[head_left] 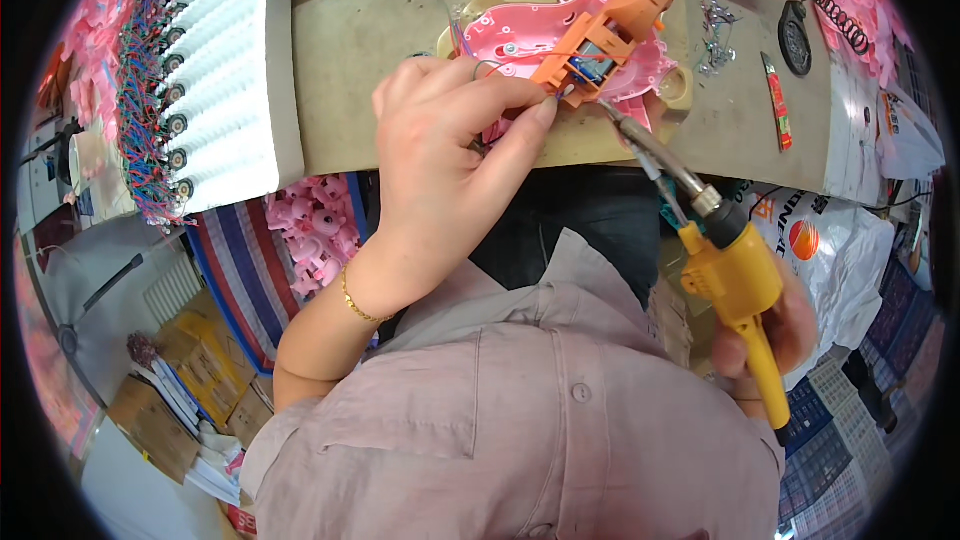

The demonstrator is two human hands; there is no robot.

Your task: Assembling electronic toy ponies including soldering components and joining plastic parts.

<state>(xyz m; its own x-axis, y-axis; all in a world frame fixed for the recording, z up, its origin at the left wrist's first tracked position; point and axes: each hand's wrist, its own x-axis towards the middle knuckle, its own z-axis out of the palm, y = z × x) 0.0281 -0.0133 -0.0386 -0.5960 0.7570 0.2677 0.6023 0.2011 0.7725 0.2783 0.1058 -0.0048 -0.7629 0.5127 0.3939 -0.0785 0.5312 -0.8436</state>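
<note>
My right hand (785, 325) is closed around the handle of a yellow soldering gun (735, 275), whose metal tip slants up to the near edge of an orange plastic battery box (608, 35). With thumb and forefinger pinched, my left hand (440, 135) holds a thin wire (559, 97) against that same edge. Whether the tip touches the wire is too small to tell. The orange box rests on a pink plastic shell half (520, 28), which lies in a cream-coloured holder (688, 40). Red and blue wires run out of the box.
A white ridged tray (235, 70) stands at the left, with bundled coloured wires (150, 90) and small round parts along it. Small metal pieces (718, 35), a black oval part (795, 38) and a red-and-green strip (777, 105) lie on the right. Pink parts (315, 230) fill a bin below.
</note>
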